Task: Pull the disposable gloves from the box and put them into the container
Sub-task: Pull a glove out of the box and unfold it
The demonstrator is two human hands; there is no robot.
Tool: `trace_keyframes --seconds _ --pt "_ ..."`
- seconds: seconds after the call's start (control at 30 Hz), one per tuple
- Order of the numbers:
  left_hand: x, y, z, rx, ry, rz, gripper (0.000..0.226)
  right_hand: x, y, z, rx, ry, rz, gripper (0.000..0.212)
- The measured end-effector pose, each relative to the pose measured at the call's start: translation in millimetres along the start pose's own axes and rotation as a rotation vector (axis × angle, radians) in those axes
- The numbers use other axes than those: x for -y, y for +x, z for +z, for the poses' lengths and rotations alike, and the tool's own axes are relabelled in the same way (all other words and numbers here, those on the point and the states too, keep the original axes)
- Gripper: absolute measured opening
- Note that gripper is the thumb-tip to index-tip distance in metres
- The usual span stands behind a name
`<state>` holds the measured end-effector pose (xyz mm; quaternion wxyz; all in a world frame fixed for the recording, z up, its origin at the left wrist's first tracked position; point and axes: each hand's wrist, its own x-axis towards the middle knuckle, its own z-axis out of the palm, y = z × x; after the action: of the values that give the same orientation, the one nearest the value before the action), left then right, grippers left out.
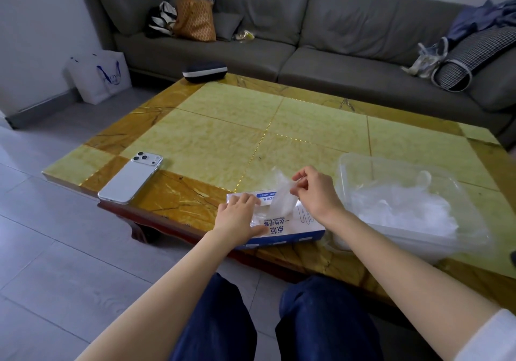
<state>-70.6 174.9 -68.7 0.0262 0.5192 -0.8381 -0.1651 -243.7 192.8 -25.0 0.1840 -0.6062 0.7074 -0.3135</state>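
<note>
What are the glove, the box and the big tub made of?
The glove looks like thin plastic film: see-through, crinkly, limp. The box seems to be glossy printed cardboard, with flat folded sides and blue lettering. The tub looks like clear, stiff plastic; you can see the glove pile through its wall.

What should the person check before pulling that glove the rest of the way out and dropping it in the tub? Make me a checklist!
1. Grip: the right hand pinches the thin see-through plastic glove: ok.
2. Box steady: the left hand presses flat on the white-and-blue cardboard glove box: ok.
3. Glove clear of the slot: not ok, its lower end is inside.
4. Target: the clear plastic container sits open-topped right of the box: ok.
5. Only one glove coming out: cannot tell.
</note>
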Motion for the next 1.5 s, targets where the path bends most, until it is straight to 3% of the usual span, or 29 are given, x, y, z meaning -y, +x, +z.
trace_keyframes --seconds 0.2,0.33,0.43,0.53,0.6,0.73,0.83,0.93,1.17,1.23,1.37,1.5 --pt "-0.1 -0.1 -1.4 0.012 0.005 0.0 0.066 11.7 8.9 -21.8 -0.191 0.032 -0.064 0.01" --pt "2.3 1.6 -6.5 0.047 -0.07 -0.011 0.061 16.2 9.4 -31.5 -0.165 -0.017 -0.123 0.012" --pt "3.5 3.1 -16.9 0.008 -0.379 0.01 0.046 12.6 2.4 -27.6 -0.088 -0.034 -0.107 0.014" --pt "-7.1 2.2 -36.8 -0.205 -0.69 0.002 0.034 10.0 -4.2 -21.3 -0.039 -0.002 -0.089 0.012" --pt "-19.6 1.3 -49.3 -0.264 -0.792 0.014 0.037 10.9 -7.4 -18.8 -0.02 0.027 -0.095 0.011" --pt "-40.2 1.9 -59.3 -0.204 -0.889 0.015 0.051 14.5 -11.8 -18.0 0.002 0.073 -0.131 0.013" --pt "-43.6 3.8 -55.7 -0.23 -0.861 0.027 0.024 14.3 -13.2 -19.8 0.002 0.072 -0.133 0.013" --pt "-38.8 5.9 -49.8 -0.261 -0.869 -0.007 0.014 10.7 -12.6 -23.8 -0.028 0.064 -0.102 0.014" --pt "-18.0 0.8 -28.9 -0.352 -0.552 0.011 0.015 5.7 -4.8 -37.9 -0.137 -0.003 -0.058 0.019" --pt "-10.6 -0.5 -18.7 -0.311 -0.41 0.033 0.019 3.6 -2.7 -43.9 -0.163 0.005 -0.039 0.022" --pt "-4.3 -2.3 -1.9 -0.128 -0.075 0.144 0.046 1.9 -0.8 -53.3 -0.2 0.023 -0.03 0.025" --pt "-9.3 -4.7 -0.2 -0.034 0.163 0.167 0.037 5.0 1.3 -68.4 -0.261 0.031 -0.049 0.023"
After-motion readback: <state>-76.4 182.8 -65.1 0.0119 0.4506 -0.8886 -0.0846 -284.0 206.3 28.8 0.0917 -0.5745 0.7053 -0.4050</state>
